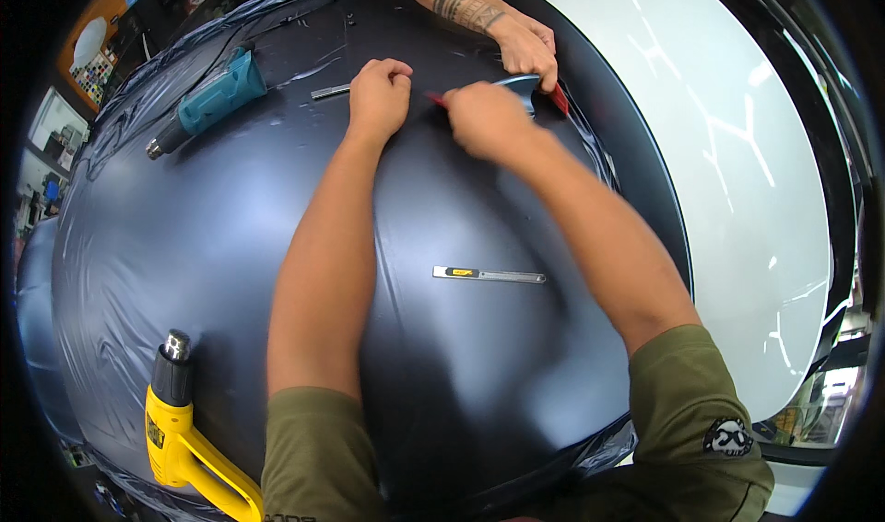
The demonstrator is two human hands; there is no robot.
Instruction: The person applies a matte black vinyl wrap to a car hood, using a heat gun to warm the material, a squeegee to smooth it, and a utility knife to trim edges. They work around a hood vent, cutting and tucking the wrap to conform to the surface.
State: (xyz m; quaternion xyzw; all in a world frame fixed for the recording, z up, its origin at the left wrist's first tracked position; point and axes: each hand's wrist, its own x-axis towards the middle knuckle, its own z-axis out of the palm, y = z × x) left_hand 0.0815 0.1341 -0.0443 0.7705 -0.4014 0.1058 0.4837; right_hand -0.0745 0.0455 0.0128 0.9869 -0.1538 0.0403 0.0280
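My left hand [376,103] rests with curled fingers on dark matte film [221,236] covering a curved car panel, just right of a slim silver knife [330,92]; what its fingers hold, if anything, is hidden. My right hand [484,121], slightly blurred, grips a red squeegee [439,99] beside a pale-blue fin [519,92]. A co-worker's hand [527,50], below a tattooed forearm, holds another red squeegee [559,100] at the fin's right side. A cutter knife [489,275] with a yellow-and-black slider lies between my forearms.
A teal heat gun [217,98] with a cord lies at upper left, a yellow heat gun [180,430] at lower left. A glossy white panel [747,209] curves along the right beyond a dark edge. Wrinkled film runs along the rims; cluttered shelves [101,52] stand behind.
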